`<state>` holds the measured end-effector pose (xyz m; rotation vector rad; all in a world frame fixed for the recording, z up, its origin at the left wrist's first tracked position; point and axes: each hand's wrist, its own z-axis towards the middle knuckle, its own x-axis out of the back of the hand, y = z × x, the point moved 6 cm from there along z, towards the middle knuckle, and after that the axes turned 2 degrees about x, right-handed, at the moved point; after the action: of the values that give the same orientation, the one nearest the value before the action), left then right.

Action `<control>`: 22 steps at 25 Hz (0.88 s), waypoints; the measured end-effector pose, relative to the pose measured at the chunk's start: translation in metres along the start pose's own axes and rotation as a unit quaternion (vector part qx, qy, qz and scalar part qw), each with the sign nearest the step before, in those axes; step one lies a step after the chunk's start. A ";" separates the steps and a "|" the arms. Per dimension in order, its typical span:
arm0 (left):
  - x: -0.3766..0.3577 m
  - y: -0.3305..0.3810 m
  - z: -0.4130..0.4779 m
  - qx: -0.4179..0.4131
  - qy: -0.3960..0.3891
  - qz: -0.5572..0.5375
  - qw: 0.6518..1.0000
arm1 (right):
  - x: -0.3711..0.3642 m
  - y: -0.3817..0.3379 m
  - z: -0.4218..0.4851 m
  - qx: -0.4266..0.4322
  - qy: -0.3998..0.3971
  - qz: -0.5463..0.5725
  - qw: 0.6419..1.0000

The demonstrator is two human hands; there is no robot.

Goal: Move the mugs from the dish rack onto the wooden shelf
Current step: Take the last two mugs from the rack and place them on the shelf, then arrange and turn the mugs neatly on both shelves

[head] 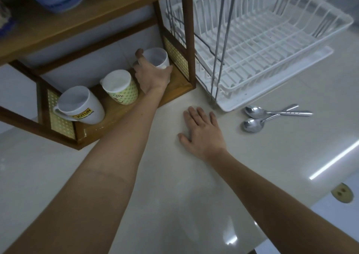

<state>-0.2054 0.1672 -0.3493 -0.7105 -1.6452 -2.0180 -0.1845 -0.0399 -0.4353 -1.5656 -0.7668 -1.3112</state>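
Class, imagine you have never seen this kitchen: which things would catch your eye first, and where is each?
First, the left hand closed round a white mug at the right end of the wooden shelf, beside a green dotted mug and a JOTUN mug. Next, the white dish rack to the right holds no mugs. The right hand lies flat on the counter, near two spoons.

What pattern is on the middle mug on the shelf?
Green with pale dots, seen in the head view: middle mug.
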 end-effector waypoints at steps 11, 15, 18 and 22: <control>0.059 0.013 -0.055 -0.098 -0.071 0.003 0.993 | 0.004 0.001 0.003 0.003 -0.036 -0.006 0.999; 0.147 0.023 -0.072 -0.168 -0.034 0.004 0.985 | 0.040 -0.026 0.011 0.021 -0.063 -0.044 0.997; 0.227 0.041 -0.071 -0.228 0.047 -0.050 0.971 | 0.117 -0.083 0.017 0.104 0.142 -0.008 0.984; 0.325 0.072 -0.043 -0.252 0.159 -0.072 0.952 | 0.242 -0.151 0.036 0.194 0.352 0.077 0.912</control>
<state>-0.4158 0.1058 -0.0948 -0.3978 -1.0311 -2.5372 -0.2479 0.0270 -0.1633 -0.7309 -0.3937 -1.3704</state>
